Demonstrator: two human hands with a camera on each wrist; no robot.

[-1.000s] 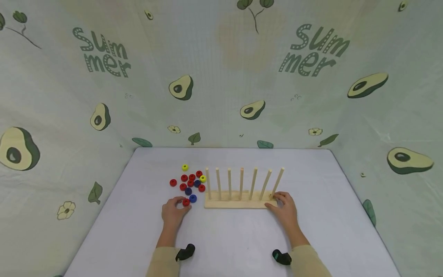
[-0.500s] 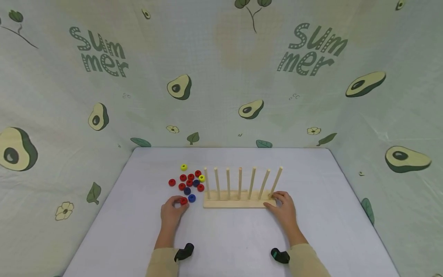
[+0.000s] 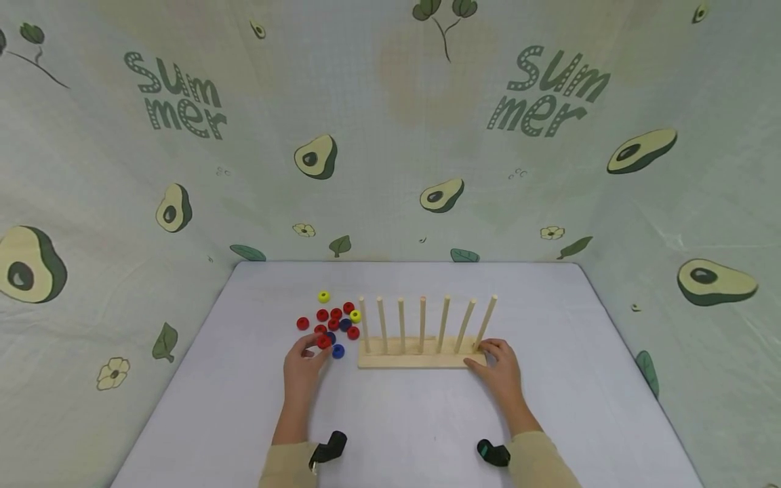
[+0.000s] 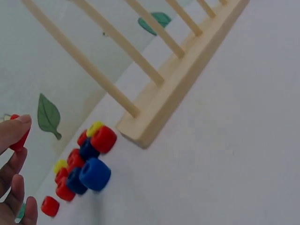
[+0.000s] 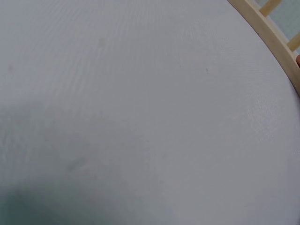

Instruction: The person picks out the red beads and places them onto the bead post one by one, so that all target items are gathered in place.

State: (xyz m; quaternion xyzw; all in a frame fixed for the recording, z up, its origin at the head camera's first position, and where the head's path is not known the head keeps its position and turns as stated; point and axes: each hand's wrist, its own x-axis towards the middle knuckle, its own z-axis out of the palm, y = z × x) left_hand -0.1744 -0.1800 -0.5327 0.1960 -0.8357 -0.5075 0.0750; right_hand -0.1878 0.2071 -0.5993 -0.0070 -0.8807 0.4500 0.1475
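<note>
My left hand [image 3: 302, 371] pinches a red bead [image 3: 323, 341] between thumb and fingers. In the left wrist view this red bead [image 4: 19, 140] is raised off the table. Just beyond it lies a loose group of red, dark blue and yellow beads, with a blue bead [image 3: 338, 351] at the near side. To the group's right stands a wooden peg rack [image 3: 421, 362] with a row of bare upright pegs. My right hand [image 3: 503, 374] grips the rack's right end, thumb at the front and fingers behind. The right wrist view catches only a corner of the rack [image 5: 276, 44].
A yellow bead [image 3: 323, 296] lies farthest back, and a red bead [image 3: 302, 323] lies apart at the left. The white table [image 3: 403, 427] meets a patterned cloth wall [image 3: 378, 224] at its back edge.
My left hand has lifted the red bead from the table and moved it slightly away from me, over the other beads. The right hand keeps its grip on the rack.
</note>
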